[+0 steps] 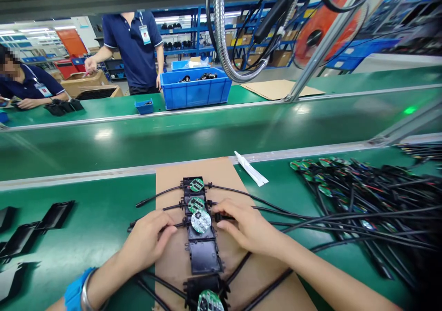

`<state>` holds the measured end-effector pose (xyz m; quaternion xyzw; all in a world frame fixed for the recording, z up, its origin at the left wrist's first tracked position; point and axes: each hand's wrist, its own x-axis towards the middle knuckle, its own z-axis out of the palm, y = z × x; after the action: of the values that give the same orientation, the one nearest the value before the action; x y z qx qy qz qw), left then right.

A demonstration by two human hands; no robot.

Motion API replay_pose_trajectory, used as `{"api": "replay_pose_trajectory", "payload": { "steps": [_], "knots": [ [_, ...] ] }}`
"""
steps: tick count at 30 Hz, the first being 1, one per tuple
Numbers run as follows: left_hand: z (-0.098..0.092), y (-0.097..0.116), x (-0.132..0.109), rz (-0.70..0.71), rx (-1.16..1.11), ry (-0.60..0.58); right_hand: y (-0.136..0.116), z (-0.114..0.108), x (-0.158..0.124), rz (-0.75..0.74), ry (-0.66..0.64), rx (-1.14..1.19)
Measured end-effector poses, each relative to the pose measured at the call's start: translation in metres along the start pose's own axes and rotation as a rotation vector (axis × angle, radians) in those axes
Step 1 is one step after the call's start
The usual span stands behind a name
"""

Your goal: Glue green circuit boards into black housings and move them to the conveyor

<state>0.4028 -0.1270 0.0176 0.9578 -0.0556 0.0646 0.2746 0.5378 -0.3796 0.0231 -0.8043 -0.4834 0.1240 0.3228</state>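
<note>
A column of black plastic housings (204, 257) lies on a brown cardboard sheet (221, 168). Round green circuit boards (196, 184) with black cables out of both sides sit in the upper ones. At the third housing, a pale, shiny round board (200, 221) lies tilted. My left hand (150, 237) pinches the thin cable on its left side. On the other side, my right hand (247, 223) has thumb and fingers closed around the thick black cable near its grommet (218, 217). Nearest me is another housing with a green board (210, 301).
A heap of cables with boards (345, 191) spreads at right. Empty black housings (24, 237) lie at left. Near the cardboard is a white tube (251, 168). Across the belt, two people work by a blue bin (196, 90). A metal flexible hose (221, 30) hangs overhead.
</note>
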Motion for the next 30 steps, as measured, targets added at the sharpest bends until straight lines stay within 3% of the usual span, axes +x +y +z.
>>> {"api": "replay_pose_trajectory", "payload": {
  "steps": [7, 12, 15, 18, 20, 26, 30],
  "knots": [
    [0.004, -0.005, -0.003, 0.141, 0.146, -0.072, 0.016, 0.016, 0.001, -0.122, -0.026, -0.178],
    [0.001, -0.002, -0.008, 0.076, 0.267, -0.051, 0.006, 0.014, -0.004, -0.107, -0.044, -0.266],
    [-0.005, 0.011, -0.019, 0.106, 0.108, -0.069, -0.022, 0.011, -0.018, -0.102, -0.036, -0.211],
    [-0.006, 0.027, -0.033, 0.210, -0.214, -0.343, -0.056, 0.015, -0.036, -0.094, -0.159, -0.033],
    [0.000, 0.032, -0.040, 0.213, -0.318, -0.432, -0.070, 0.025, -0.045, -0.105, -0.199, 0.024],
    [0.018, 0.024, -0.048, 0.252, -0.426, -0.381, -0.077, 0.054, -0.059, -0.242, -0.076, 0.010],
    [0.012, 0.023, -0.046, 0.240, -0.433, -0.376, -0.076, 0.047, -0.060, -0.253, -0.014, 0.007]
  ]
}}
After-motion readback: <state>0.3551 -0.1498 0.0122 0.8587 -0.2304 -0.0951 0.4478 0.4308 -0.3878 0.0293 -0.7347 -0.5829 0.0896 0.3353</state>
